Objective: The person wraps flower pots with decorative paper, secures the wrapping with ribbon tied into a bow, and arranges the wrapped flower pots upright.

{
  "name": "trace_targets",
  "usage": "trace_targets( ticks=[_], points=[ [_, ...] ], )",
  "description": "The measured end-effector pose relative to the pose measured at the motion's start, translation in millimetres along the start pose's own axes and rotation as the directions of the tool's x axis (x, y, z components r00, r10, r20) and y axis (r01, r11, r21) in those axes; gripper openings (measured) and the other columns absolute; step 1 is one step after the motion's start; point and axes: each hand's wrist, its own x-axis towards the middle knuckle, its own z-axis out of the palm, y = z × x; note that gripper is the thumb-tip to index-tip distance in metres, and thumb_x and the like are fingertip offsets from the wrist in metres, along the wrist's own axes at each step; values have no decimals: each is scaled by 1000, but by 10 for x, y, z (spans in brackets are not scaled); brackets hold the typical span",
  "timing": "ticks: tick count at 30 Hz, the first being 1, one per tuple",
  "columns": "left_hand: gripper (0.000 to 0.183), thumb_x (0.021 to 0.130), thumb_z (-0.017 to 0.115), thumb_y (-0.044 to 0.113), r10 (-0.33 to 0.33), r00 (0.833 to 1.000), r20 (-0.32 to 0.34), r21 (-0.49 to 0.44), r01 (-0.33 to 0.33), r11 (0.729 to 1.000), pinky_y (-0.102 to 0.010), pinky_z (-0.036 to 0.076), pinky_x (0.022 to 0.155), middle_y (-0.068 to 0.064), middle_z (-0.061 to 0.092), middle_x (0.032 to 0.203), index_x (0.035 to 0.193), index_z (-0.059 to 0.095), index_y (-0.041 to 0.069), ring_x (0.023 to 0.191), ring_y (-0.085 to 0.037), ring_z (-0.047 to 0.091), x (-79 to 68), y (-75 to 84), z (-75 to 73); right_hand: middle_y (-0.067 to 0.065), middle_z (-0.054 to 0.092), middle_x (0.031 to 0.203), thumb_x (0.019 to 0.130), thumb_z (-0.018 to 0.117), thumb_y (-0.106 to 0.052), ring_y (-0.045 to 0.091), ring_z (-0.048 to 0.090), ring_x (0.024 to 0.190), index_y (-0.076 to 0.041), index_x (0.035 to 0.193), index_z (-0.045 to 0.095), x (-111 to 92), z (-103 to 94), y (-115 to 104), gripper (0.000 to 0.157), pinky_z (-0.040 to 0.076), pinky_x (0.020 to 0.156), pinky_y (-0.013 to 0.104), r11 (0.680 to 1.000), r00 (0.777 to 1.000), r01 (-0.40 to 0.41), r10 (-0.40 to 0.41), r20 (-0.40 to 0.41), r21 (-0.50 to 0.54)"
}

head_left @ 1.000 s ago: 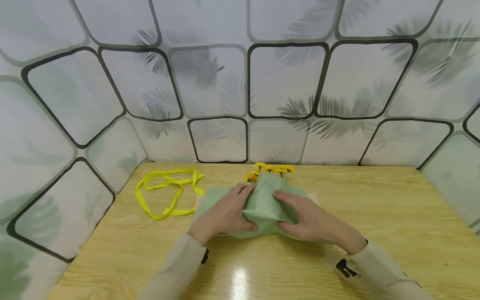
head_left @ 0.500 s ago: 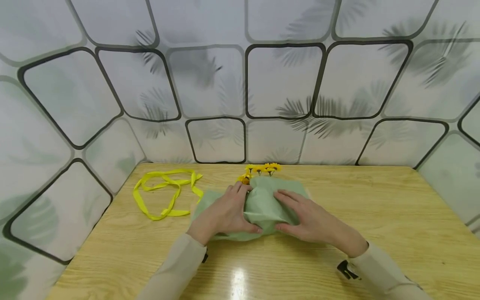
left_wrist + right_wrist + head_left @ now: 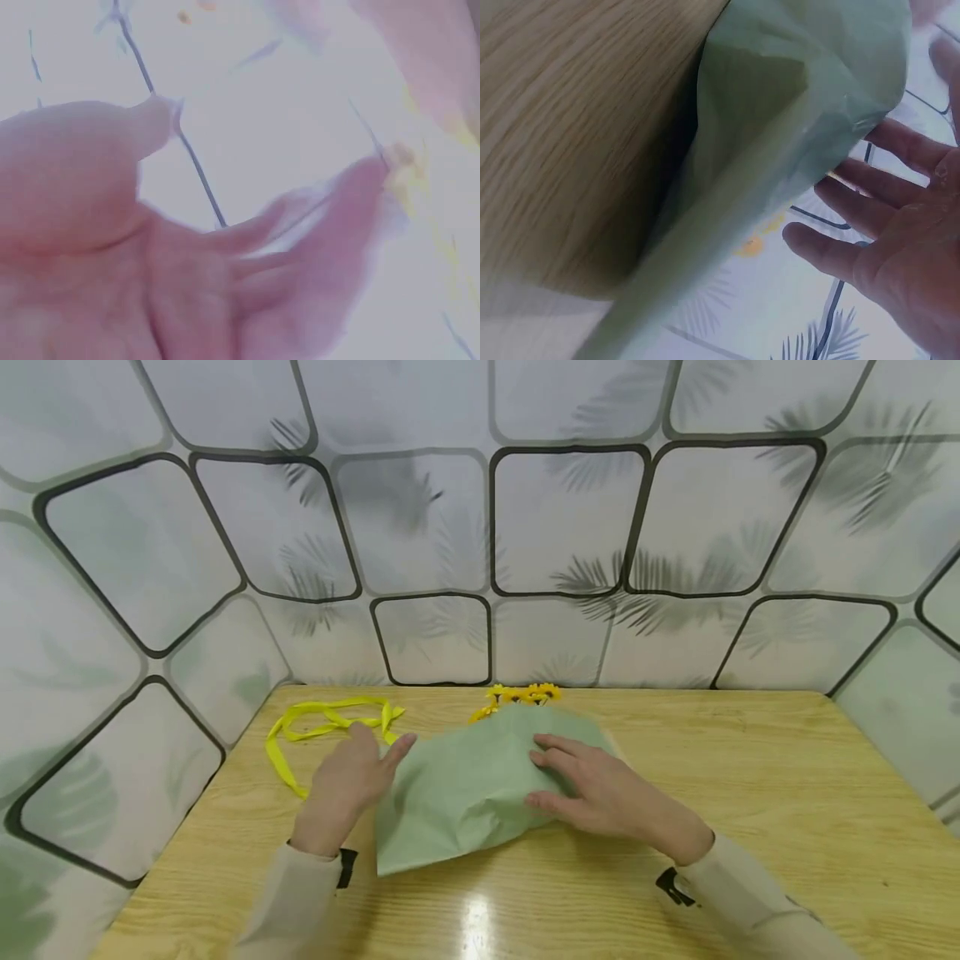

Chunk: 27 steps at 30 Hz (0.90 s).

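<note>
A sheet of pale green wrapping paper point(image 3: 450, 793) lies folded over on the table, its near left corner flat and slightly creased. Small yellow flowers point(image 3: 525, 694) stick out past its far edge; their stems are hidden under the paper. My right hand point(image 3: 600, 787) rests on the right part of the sheet with spread fingers. In the right wrist view, the fingertips point(image 3: 885, 135) meet the paper's edge. Left of the sheet, my left hand point(image 3: 348, 789) is raised with its thumb apart, overlapping the yellow ribbon point(image 3: 278, 760). Its palm point(image 3: 195, 300) holds nothing in the left wrist view.
The light wooden table point(image 3: 750, 827) extends to both sides of the paper. A patterned cloth wall point(image 3: 570, 527) with dark rounded outlines and leaf prints stands behind the table and along its sides.
My left hand has let go of the paper and moved left towards the ribbon. The paper's left part has spread flat towards me. The right hand has stayed on the paper.
</note>
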Motion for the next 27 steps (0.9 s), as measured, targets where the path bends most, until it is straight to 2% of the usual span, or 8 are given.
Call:
trace_targets(
  ticks=[3,5,8,12,15,19,24,27],
  points=[
    [88,106,39,59,-99,973,208,-36,109,993,-40,54,54,-23,61,85,138,33,-23,57,-27,64,-66,-193,-68,18,55,150,103,60,-43,37,58,133,-5,131,65,21,19,-2,48,49,108,53,1000,1000,-22,22,2,13],
    [89,107,38,59,-91,935,342,-134,145,980,-39,57,55,-21,58,90,142,27,-22,57,-26,67,-83,-273,-38,18,56,149,102,60,-43,37,59,132,-5,129,65,35,29,-7,46,49,108,53,1000,1000,-28,28,-1,8],
    [80,108,42,53,-58,874,482,-313,234,921,-40,62,60,-21,56,103,147,21,-13,68,-28,72,-69,-358,72,18,59,145,101,62,-42,37,60,130,-4,130,62,50,35,-25,48,50,107,53,999,999,-42,42,-9,6],
    [72,108,52,35,-5,904,427,-455,220,863,-39,59,68,-29,52,129,154,15,-6,84,-27,64,81,-375,255,17,63,139,99,65,-41,34,62,127,-4,135,58,38,17,-42,52,51,106,51,999,998,-55,54,-26,-1],
    [70,106,58,25,8,950,311,-505,158,849,-43,57,84,-33,44,145,157,22,-5,107,-35,62,223,-356,358,16,63,138,99,65,-42,34,62,126,-4,141,55,21,25,-56,58,52,104,51,998,998,-58,57,-31,-22],
    [65,104,61,19,24,979,203,-561,96,822,-52,49,105,-33,42,152,158,30,-2,137,-43,48,395,-324,411,14,60,143,101,62,-44,34,61,128,-9,149,51,13,30,-61,61,52,104,53,997,998,-65,64,-24,-45],
    [61,106,59,19,42,971,234,-643,123,756,-41,57,97,-30,52,145,155,33,-6,117,-31,65,491,-356,384,14,59,144,102,60,-44,34,60,129,-11,150,51,11,14,-55,59,51,104,54,997,998,-69,69,-8,-46],
    [58,108,53,27,73,954,292,-642,139,754,-32,59,84,-25,64,129,149,40,-12,95,-18,70,485,-392,338,16,59,144,102,60,-44,36,60,129,-10,150,51,2,-5,-54,59,51,104,55,995,996,-84,84,4,-47]
  ],
)
